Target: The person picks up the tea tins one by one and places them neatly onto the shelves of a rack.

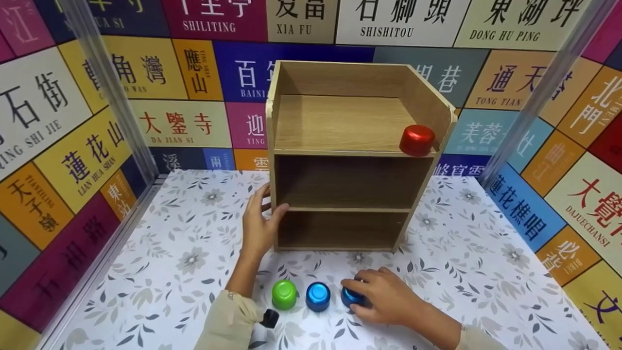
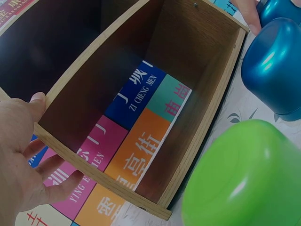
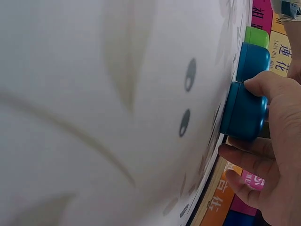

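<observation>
A small wooden shelf unit point(image 1: 340, 210) stands on the table. My left hand point(image 1: 260, 223) holds its left side panel, thumb at the front edge and fingers outside; the left wrist view shows this grip point(image 2: 19, 155) too. In front of the shelf, my right hand point(image 1: 388, 299) grips a round, shiny blue tin point(image 1: 351, 296), partly hidden by the fingers. In the right wrist view its thumb lies across this blue tin point(image 3: 244, 113). Left of it are a second blue tin point(image 1: 318, 296) and a green tin point(image 1: 284, 294).
At the top tier's front right corner sits a red tin point(image 1: 417, 140), beside the side wall. Two lower compartments are open at the front. Panels with printed place names point(image 1: 184, 124) surround the table, which has a white leaf-patterned cover point(image 1: 194, 260).
</observation>
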{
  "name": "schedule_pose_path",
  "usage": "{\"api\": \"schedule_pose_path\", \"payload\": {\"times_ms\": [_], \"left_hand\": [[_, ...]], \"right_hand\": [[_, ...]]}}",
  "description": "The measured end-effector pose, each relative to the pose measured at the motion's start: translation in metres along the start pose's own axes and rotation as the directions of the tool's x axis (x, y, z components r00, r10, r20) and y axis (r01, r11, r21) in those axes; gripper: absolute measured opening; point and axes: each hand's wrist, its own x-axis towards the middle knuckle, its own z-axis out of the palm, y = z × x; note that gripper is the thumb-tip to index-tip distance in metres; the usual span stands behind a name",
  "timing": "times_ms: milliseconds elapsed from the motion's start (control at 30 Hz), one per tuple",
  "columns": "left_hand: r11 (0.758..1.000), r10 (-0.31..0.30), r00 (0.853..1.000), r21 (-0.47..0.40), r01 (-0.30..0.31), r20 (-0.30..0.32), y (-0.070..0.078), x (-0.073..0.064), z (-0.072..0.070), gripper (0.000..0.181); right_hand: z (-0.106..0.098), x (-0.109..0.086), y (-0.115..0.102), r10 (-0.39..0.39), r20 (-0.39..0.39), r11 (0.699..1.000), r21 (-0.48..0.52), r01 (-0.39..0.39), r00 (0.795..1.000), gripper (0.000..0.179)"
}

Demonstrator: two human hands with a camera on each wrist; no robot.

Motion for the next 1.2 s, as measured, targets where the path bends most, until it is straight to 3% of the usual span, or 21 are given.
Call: {"api": "schedule_pose_path", "payload": {"times_ms": [533, 867, 1200], "left_hand": [[0.999, 0.004, 1.000, -0.033, -0.004, -0.009, -0.002, 0.000, 0.000, 0.062], [0.999, -0.022, 1.000, -0.025, 0.022, 0.004, 0.000, 0.000, 0.000, 0.061], [0.999, -0.053, 0.998, -0.011, 0.054, 0.019, 0.001, 0.000, 0.000, 0.061]], "right_hand": [[0.002, -0.003, -0.003, 0.036, 0.050, 0.999, 0.004, -0.036, 0.998, 0.052], [-0.002, -0.004, -0.009, 0.156, 0.183, 0.985, 0.044, -0.167, 0.971, 0.054], [-0.013, -0.004, -0.011, 0.207, 0.161, 0.977, 0.027, -0.214, 0.965, 0.057]]}}
